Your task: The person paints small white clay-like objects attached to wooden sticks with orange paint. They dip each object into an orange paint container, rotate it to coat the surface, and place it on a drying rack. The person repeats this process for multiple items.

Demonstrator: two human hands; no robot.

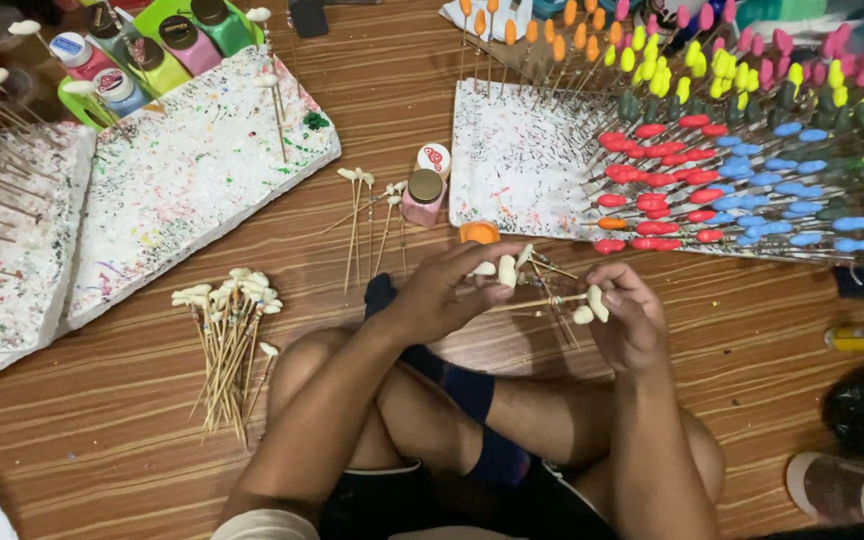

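Sitting cross-legged on the wooden floor (112,430), the person works with both hands above the knees. The left hand (447,290) is closed in a grip on a small bundle of thin wooden skewers (542,275) tipped with unpainted cream pieces, thumb and fingers wrapped around the stems near the heads. The right hand (632,320) is closed on a single skewer (537,302), pinching it just behind its cream head (597,302), with the stem lying roughly level and reaching across toward the left hand.

To handle this step well, it appears best to keep the pinch on the stem, not on the head, so the head surface stays clean. The bundle in the left hand should be held firmly enough that no stem slips, yet loosely enough that one can be drawn free without dragging its neighbours.

Around the hands:
- A loose pile of unpainted skewers (230,345) lies on the floor to the person's left.
- A few more unpainted skewers (367,215) lie near an open pink paint bottle (423,197), with an orange cap (479,233) just beside it.
- A paint-speckled white foam board (512,160) ahead on the right carries rows of skewers with red, blue, yellow and pink heads (712,190).
- Another speckled foam board (182,180) lies ahead on the left, near a tray of paint bottles (152,45).
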